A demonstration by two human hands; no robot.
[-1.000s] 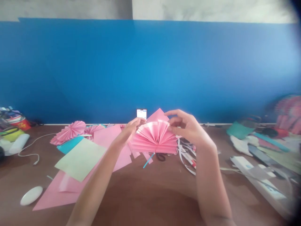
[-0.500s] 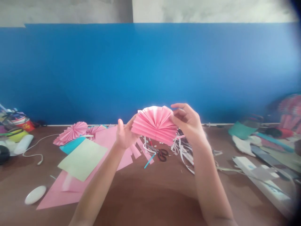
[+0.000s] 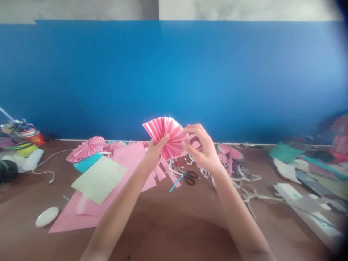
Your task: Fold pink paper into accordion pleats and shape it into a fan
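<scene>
A pleated pink paper fan (image 3: 170, 136) is held up above the brown table, its folds spread in an arc. My left hand (image 3: 155, 152) grips it at the lower left, with the thumb lying across the pleats. On the fan's right edge, my right hand (image 3: 200, 146) pinches the paper between thumb and fingers. Black-handled scissors (image 3: 190, 177) lie on the table below the fan, beside a short blue strip (image 3: 175, 184) and white paper scraps.
Pink sheets (image 3: 130, 156), a pale green sheet (image 3: 100, 179) and folded pink rosettes (image 3: 89, 148) lie at the left. A white oval object (image 3: 47, 216) is nearer. At the right are white strips (image 3: 248, 175) and a power strip (image 3: 299, 203).
The fan has moved slightly left and is tilted differently. My left thumb now presses over its pleats. My right hand has moved left and down, uncovering pink pieces behind it.
</scene>
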